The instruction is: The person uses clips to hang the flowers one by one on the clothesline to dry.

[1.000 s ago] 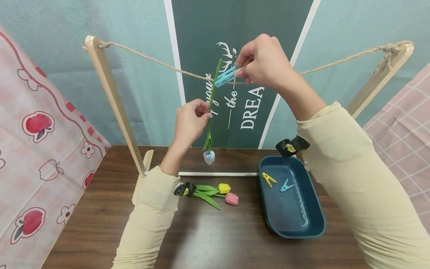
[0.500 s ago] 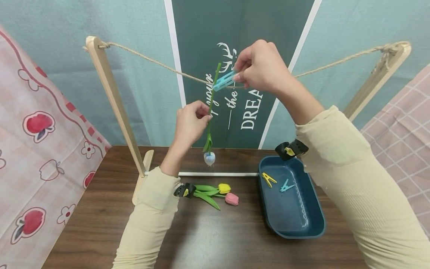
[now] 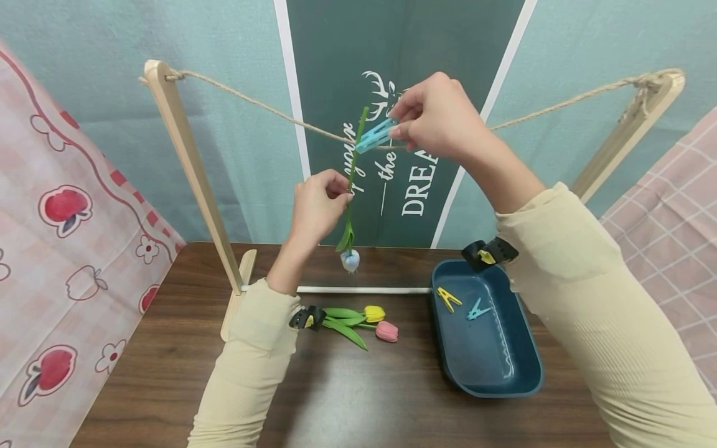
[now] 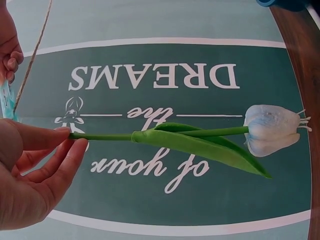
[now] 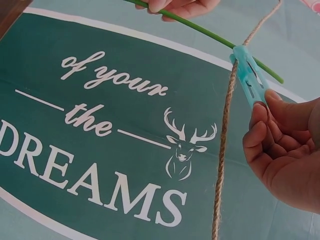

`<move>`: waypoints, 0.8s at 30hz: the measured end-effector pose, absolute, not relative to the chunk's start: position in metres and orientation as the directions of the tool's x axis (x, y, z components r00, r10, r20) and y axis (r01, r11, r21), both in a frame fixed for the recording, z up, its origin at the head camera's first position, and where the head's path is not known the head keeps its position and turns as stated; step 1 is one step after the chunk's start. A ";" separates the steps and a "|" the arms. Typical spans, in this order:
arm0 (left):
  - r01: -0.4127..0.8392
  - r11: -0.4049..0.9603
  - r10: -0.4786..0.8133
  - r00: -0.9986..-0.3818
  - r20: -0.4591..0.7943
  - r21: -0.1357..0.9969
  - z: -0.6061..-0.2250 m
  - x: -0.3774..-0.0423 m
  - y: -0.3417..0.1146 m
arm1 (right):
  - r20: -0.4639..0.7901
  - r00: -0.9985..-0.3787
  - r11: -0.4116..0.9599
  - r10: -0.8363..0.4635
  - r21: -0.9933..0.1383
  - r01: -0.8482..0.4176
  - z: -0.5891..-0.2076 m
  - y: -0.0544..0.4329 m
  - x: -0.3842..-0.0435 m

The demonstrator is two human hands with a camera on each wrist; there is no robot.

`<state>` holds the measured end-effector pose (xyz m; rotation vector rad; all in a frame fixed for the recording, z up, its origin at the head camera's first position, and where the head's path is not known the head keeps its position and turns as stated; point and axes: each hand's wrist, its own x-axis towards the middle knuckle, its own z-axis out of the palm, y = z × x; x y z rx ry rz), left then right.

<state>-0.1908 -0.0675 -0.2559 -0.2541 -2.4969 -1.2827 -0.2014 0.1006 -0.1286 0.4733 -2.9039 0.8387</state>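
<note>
We see left hand pinching a green-stemmed, white-and-blue tulip, bloom down, right hand pinching a light-blue plastic clothespin at the brown twine rope.

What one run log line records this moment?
left hand: pinching white flower; right hand: pinching blue peg at rope; box: yellow peg, second blue peg; table: yellow flower, pink flower
</note>
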 end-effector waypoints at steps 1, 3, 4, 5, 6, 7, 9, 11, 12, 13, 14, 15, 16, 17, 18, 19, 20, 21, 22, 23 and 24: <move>0.300 0.579 0.012 -0.933 0.360 0.758 -0.256 -0.191 -0.068 | 0.154 -0.950 0.799 -0.271 -0.515 -0.312 -0.128 0.101 -0.201; 0.297 0.579 0.013 -0.935 0.356 0.759 -0.256 -0.191 -0.068 | 0.143 -0.951 0.791 -0.275 -0.528 -0.308 -0.129 0.103 -0.201; 0.296 0.578 0.014 -0.935 0.354 0.760 -0.256 -0.191 -0.068 | 0.137 -0.952 0.787 -0.274 -0.537 -0.304 -0.129 0.104 -0.200; 0.296 0.578 0.015 -0.936 0.353 0.760 -0.256 -0.192 -0.068 | 0.134 -0.953 0.782 -0.272 -0.546 -0.300 -0.129 0.105 -0.200; 0.296 0.579 0.016 -0.936 0.353 0.759 -0.256 -0.192 -0.068 | 0.133 -0.953 0.778 -0.271 -0.553 -0.298 -0.129 0.106 -0.200; 0.296 0.579 0.017 -0.936 0.352 0.759 -0.257 -0.192 -0.068 | 0.132 -0.953 0.777 -0.272 -0.555 -0.298 -0.129 0.107 -0.200; 0.296 0.579 0.018 -0.936 0.351 0.760 -0.257 -0.192 -0.068 | 0.135 -0.953 0.772 -0.272 -0.560 -0.300 -0.130 0.109 -0.200; 0.294 0.575 0.018 -0.937 0.348 0.763 -0.257 -0.192 -0.069 | 0.140 -0.951 0.769 -0.275 -0.562 -0.305 -0.130 0.110 -0.201; 0.292 0.573 0.017 -0.938 0.345 0.766 -0.257 -0.192 -0.069 | 0.143 -0.950 0.768 -0.278 -0.562 -0.309 -0.130 0.111 -0.201; 0.290 0.570 0.017 -0.939 0.343 0.769 -0.258 -0.192 -0.069 | 0.143 -0.949 0.765 -0.279 -0.565 -0.310 -0.130 0.112 -0.201; 0.288 0.568 0.016 -0.940 0.340 0.771 -0.258 -0.192 -0.070 | 0.144 -0.949 0.762 -0.281 -0.568 -0.312 -0.129 0.112 -0.201; 0.285 0.565 0.015 -0.942 0.336 0.774 -0.258 -0.192 -0.070 | 0.147 -0.948 0.757 -0.283 -0.572 -0.315 -0.129 0.113 -0.202; 0.283 0.563 0.014 -0.943 0.333 0.776 -0.259 -0.192 -0.070 | 0.148 -0.947 0.754 -0.286 -0.575 -0.317 -0.130 0.114 -0.202; 0.281 0.562 0.014 -0.943 0.331 0.778 -0.259 -0.192 -0.070 | 0.148 -0.946 0.751 -0.288 -0.579 -0.319 -0.130 0.115 -0.202; 0.278 0.562 0.013 -0.945 0.328 0.779 -0.260 -0.192 -0.071 | 0.147 -0.945 0.746 -0.291 -0.583 -0.321 -0.130 0.116 -0.202; 0.277 0.562 0.013 -0.945 0.326 0.779 -0.260 -0.192 -0.071 | 0.148 -0.944 0.742 -0.295 -0.587 -0.324 -0.130 0.118 -0.202; 0.275 0.562 0.013 -0.946 0.324 0.780 -0.260 -0.193 -0.071 | 0.149 -0.942 0.738 -0.299 -0.591 -0.328 -0.131 0.119 -0.202; 0.273 0.561 0.012 -0.947 0.322 0.781 -0.261 -0.193 -0.072 | 0.151 -0.941 0.731 -0.302 -0.597 -0.330 -0.131 0.120 -0.202; 0.272 0.562 0.013 -0.947 0.321 0.781 -0.262 -0.193 -0.072 | 0.151 -0.940 0.725 -0.305 -0.603 -0.332 -0.132 0.122 -0.202; 0.271 0.564 0.012 -0.947 0.320 0.781 -0.262 -0.194 -0.072 | 0.154 -0.939 0.720 -0.308 -0.608 -0.336 -0.132 0.123 -0.201; 0.268 0.566 0.012 -0.948 0.317 0.780 -0.263 -0.194 -0.073 | 0.157 -0.937 0.713 -0.311 -0.614 -0.339 -0.133 0.125 -0.201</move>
